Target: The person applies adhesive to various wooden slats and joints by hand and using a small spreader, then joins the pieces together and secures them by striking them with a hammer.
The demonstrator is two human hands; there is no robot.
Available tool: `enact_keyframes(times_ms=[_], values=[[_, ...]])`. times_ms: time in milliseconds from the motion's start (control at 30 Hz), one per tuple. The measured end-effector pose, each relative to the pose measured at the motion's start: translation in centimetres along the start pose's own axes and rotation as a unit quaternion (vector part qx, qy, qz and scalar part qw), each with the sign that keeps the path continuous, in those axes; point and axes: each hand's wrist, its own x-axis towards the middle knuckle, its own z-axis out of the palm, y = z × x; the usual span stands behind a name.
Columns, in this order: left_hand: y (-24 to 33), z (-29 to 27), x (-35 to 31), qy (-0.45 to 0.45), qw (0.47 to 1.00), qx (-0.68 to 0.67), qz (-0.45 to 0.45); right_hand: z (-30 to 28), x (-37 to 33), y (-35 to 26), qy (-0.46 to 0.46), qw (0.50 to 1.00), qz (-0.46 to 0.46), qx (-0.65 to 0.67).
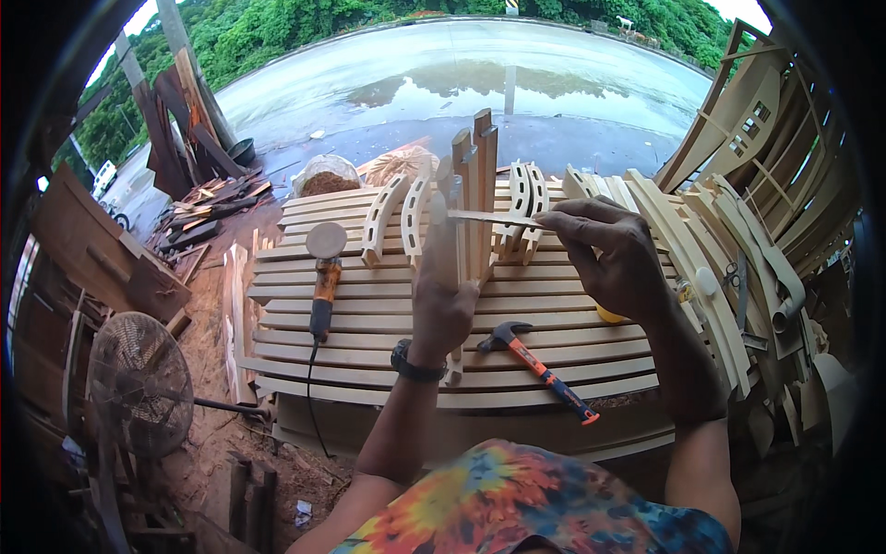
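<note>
My left hand is raised over the slatted surface, a dark watch on its wrist. It is against an upright wooden frame of several narrow posts and seems to grip it. Its fingers are blurred. My right hand pinches one end of a thin, pale, flat stick, whose exact kind I cannot make out. The stick lies level, its far end reaching my left fingers. An orange and black claw hammer rests on the slats just below my hands.
Wooden slats form the work surface. A corded orange power tool with a round disc lies left. Curved slotted wooden pieces stand at the back. A fan is at lower left; wooden parts are stacked right. Beyond is a wet road.
</note>
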Motion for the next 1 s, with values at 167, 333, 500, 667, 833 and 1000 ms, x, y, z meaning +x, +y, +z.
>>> enact_keyframes(times_ms=[167,333,500,667,833,1000], values=[[0.0,-0.1,0.1,-0.004,0.999,0.025,0.021,-0.5,0.7,-0.2,-0.008,0.996,-0.052,-0.077],[0.7,0.1,0.1,-0.005,1.000,-0.007,0.013,-3.0,1.9,-1.3,-0.029,0.981,-0.102,-0.161],[1.0,-0.3,-0.2,-0.023,0.999,-0.032,-0.028,-4.9,2.3,-1.3,-0.011,0.983,-0.108,-0.148],[1.1,0.1,0.0,-0.001,0.999,-0.036,-0.001,-4.0,2.3,-2.1,-0.039,0.997,-0.016,-0.071],[1.5,0.2,-0.1,0.005,0.998,-0.059,-0.018,-3.5,2.8,-2.1,-0.076,0.995,0.007,-0.066],[-0.3,0.2,-0.1,-0.009,1.000,-0.001,0.011,-3.1,3.2,-1.9,-0.078,0.994,-0.011,-0.073]])
